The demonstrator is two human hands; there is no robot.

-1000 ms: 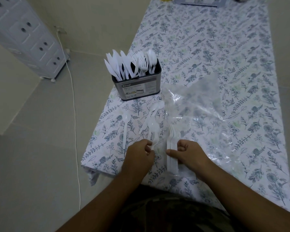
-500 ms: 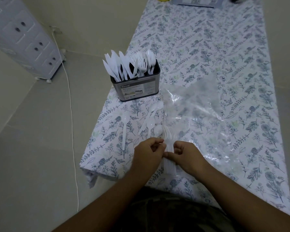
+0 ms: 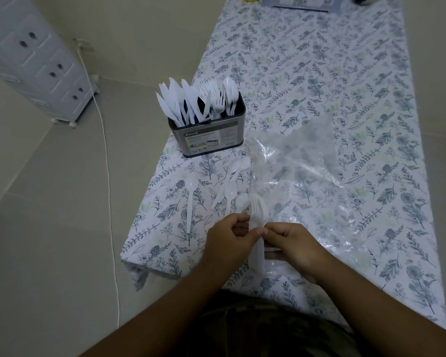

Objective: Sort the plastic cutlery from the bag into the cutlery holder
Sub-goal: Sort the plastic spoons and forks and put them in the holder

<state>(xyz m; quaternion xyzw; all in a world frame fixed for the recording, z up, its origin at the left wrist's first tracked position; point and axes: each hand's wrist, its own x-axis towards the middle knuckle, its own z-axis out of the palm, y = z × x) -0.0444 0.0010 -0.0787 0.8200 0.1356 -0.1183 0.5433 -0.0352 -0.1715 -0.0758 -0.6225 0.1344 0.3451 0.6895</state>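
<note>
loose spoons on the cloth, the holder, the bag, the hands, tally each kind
loose spoons lying on the cloth, not held: 4, one apart on the left, three clustered
cutlery holder: 1
clear plastic bag: 1
hands: 2, left hand and right hand, both gripping one fork bundle
total: 8, plus the bundle

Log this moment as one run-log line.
left hand: grips forks | right hand: grips forks | forks: bundled, over table edge | spoons: loose on cloth | holder: part filled | bag: flat
</note>
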